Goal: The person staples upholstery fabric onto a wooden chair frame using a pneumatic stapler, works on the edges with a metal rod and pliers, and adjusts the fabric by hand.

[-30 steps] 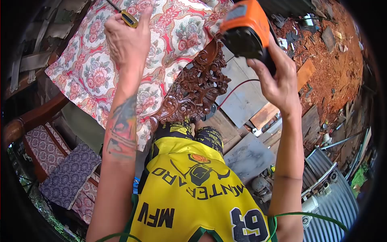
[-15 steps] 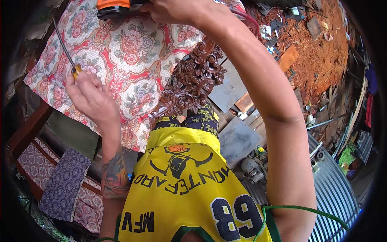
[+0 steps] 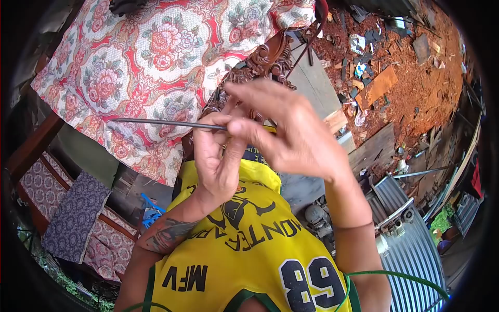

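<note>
1. Closer together than half a second earlier, the left hand (image 3: 215,156) and right hand (image 3: 299,130) had met at the screwdriver (image 3: 166,122); the right no longer held the orange tool.
2. Its slim shaft pointed left over the floral fabric (image 3: 171,41), near the carved wooden frame (image 3: 270,54).
3. The left fingers were curled, the right ones spread and blurred, thumb at the shaft's near end; which hand gripped, I could not tell.
4. A loose hold during that contact could have dropped it; a slipping tip could have snagged the weave or scratched the carving.
</note>
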`<state>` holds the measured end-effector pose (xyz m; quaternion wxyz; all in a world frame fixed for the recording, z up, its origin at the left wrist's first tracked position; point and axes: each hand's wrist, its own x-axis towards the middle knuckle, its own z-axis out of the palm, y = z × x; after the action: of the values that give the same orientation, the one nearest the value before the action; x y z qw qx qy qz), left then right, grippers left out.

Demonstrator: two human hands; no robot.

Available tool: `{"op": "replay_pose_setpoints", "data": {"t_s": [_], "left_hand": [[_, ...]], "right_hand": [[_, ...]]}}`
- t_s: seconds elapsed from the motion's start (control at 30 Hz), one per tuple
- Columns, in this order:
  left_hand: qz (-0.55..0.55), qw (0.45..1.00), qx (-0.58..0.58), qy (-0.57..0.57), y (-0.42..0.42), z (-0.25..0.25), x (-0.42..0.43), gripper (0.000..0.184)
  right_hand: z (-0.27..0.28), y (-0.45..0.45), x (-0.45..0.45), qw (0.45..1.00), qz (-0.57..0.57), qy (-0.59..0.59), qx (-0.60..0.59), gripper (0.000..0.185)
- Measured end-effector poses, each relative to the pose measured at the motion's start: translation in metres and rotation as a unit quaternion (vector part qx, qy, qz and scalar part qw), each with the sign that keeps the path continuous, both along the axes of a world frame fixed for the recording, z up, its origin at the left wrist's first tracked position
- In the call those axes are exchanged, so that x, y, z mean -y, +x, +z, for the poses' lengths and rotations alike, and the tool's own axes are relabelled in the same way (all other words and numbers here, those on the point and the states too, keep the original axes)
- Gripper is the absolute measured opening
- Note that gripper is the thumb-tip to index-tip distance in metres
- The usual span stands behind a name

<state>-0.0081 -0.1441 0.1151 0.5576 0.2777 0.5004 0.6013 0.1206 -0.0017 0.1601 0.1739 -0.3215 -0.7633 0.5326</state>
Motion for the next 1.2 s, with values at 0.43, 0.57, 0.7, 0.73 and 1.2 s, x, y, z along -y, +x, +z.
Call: {"op": "replay_pose_setpoints", "data": {"t_s": [0.43,0.57,0.7,0.73,1.2], "left_hand": [[-0.116,0.97,-0.025,-0.211,0.005,-0.051,-0.073,0.038],[-0.133,0.964,0.014,-0.232,-0.014,-0.069,-0.101,0.037],[-0.12,0.963,-0.01,-0.242,-0.023,-0.076,-0.11,0.034],[-0.12,0.965,-0.01,-0.233,-0.024,-0.077,-0.111,0.033],[-0.084,0.967,0.051,-0.234,-0.035,-0.092,-0.116,0.034]], "right_hand": [[-0.041,0.075,0.114,0.851,-0.354,-0.387,0.017,0.032],[-0.051,0.056,0.103,0.825,-0.363,-0.433,-0.012,0.026],[-0.063,0.036,0.097,0.83,-0.373,-0.414,-0.01,0.027],[-0.059,0.03,0.093,0.819,-0.372,-0.436,-0.002,0.029],[-0.045,-0.001,0.071,0.779,-0.379,-0.499,-0.02,0.048]]}}
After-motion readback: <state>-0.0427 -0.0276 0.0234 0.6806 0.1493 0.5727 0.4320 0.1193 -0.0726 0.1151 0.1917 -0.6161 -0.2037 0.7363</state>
